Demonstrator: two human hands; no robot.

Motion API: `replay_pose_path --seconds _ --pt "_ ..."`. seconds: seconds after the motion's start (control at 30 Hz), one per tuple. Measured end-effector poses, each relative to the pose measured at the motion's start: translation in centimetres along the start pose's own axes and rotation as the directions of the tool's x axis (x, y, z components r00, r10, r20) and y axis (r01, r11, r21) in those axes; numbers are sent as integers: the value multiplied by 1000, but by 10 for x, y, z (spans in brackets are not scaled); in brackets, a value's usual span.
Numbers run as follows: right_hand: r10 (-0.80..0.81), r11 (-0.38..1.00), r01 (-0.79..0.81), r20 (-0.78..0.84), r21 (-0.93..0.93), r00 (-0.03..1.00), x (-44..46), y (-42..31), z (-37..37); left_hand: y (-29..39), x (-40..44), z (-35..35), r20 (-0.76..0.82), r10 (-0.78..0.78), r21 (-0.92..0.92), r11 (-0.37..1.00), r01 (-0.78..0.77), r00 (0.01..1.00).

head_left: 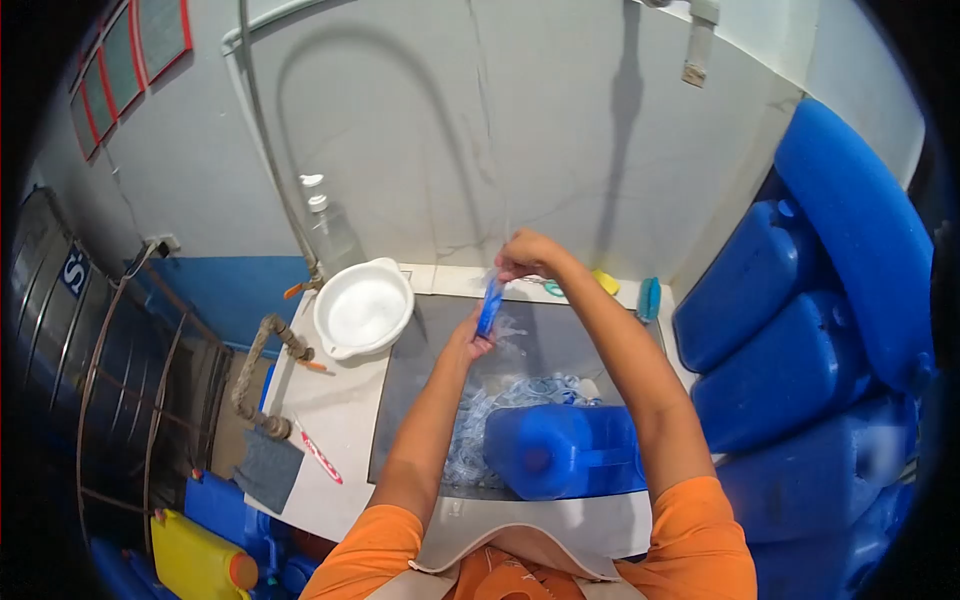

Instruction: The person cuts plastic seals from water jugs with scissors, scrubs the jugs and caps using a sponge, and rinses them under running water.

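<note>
Over the dark sink [420, 400], both of my hands are on a narrow blue strip with clear film about it [490, 303]; its exact kind I cannot make out. My left hand [472, 338] is closed around its lower end. Above that, my right hand [527, 256] pinches the upper end, with the fingertips partly hidden. A blue plastic jug [560, 455] lies on its side in the sink, below my forearms. Beside the jug is a heap of crumpled bluish-clear plastic film [468, 440].
A white basin [365, 305] with suds and a pump bottle [330, 235] stand left of the sink. A red-and-white toothbrush [318, 450] lies on the counter. A yellow sponge [605, 281] and teal brush [649, 300] rest behind. Large blue jugs [770, 370] crowd the right.
</note>
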State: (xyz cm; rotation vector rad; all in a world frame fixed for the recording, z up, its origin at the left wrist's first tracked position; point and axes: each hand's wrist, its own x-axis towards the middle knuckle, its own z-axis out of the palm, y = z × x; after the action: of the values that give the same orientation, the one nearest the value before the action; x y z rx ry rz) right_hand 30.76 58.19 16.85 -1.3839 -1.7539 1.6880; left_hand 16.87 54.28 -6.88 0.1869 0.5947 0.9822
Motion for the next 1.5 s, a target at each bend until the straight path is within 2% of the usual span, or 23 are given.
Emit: replay_pose_path --seconds 0.07,0.23,0.33,0.43,0.5,0.53,0.57,0.63,0.73,0.77,0.83,0.97,1.03,1.07,1.13,1.17,1.2,1.23,1.27,1.37,1.4,1.43,1.5 --pt "-7 1000 7 -12 18 1000 5 5 1 0 11 14 -247 225 12 973 -229 943" --pt "22 999 -22 19 29 1000 11 9 8 16 -16 67 -266 334 326 914 -241 905" --pt "8 1000 -8 34 -26 999 16 9 7 35 -24 86 -167 176 422 902 -91 970" --pt "-1 997 2 -4 74 1000 13 7 8 37 -31 91 -222 305 560 817 -134 926" --pt "-7 1000 7 -6 22 1000 12 5 6 37 -30 84 71 445 852 438 -286 893" --pt "-14 1000 13 -19 -25 1000 12 4 5 29 -46 101 102 608 994 -24 -111 787" --pt "-9 1000 8 -18 -20 1000 11 4 5 24 -59 105 98 604 994 -22 -106 791" --pt "-77 989 76 -8 -125 997 7 3 4 20 -71 97 484 395 746 -653 -132 781" --pt "-101 995 100 -70 -27 992 0 4 9 9 -85 82 610 241 463 -881 -92 755" --pt "-105 994 104 -76 -22 992 0 3 8 5 -88 80 613 234 456 -885 -95 755" --pt "-150 976 139 -52 -170 987 7 5 7 1 -96 80 889 166 249 -958 -146 426" --pt "-146 987 140 -68 -84 987 6 6 6 7 -99 93 858 313 409 -896 -174 408" --pt "-116 992 110 -80 -67 990 0 0 7 5 -97 109 574 522 708 -704 -61 631" --pt "-116 992 111 -80 -64 990 -3 -3 8 10 -90 111 574 521 706 -705 -60 632" --pt "-138 987 134 -30 -89 990 7 5 1 18 -69 112 58 624 951 203 -233 779" --pt "-132 988 128 -39 -82 991 6 16 -5 14 -67 110 60 614 952 201 -230 787" --pt "-336 830 364 142 -423 931 2 31 -15 9 -68 114 49 477 848 444 -288 878" --pt "-429 508 564 377 -651 821 -16 38 -21 2 -74 122 75 324 689 667 -284 943" --pt "-166 543 376 343 -751 925 -37 47 -30 -5 -83 129 137 212 689 682 -247 968" --pt "-222 684 420 378 -597 899 -95 80 -63 -41 -111 172 131 184 791 573 -215 974" --pt "-207 697 397 362 -597 909 -117 94 -75 -54 -98 169 189 316 897 331 -294 930" --pt "-305 719 381 230 -581 924 -140 108 -88 -71 -102 179 193 291 895 338 -290 937" --pt "-493 687 347 -58 -638 868 -190 133 -112 -112 -116 200 725 395 671 -587 -452 564"
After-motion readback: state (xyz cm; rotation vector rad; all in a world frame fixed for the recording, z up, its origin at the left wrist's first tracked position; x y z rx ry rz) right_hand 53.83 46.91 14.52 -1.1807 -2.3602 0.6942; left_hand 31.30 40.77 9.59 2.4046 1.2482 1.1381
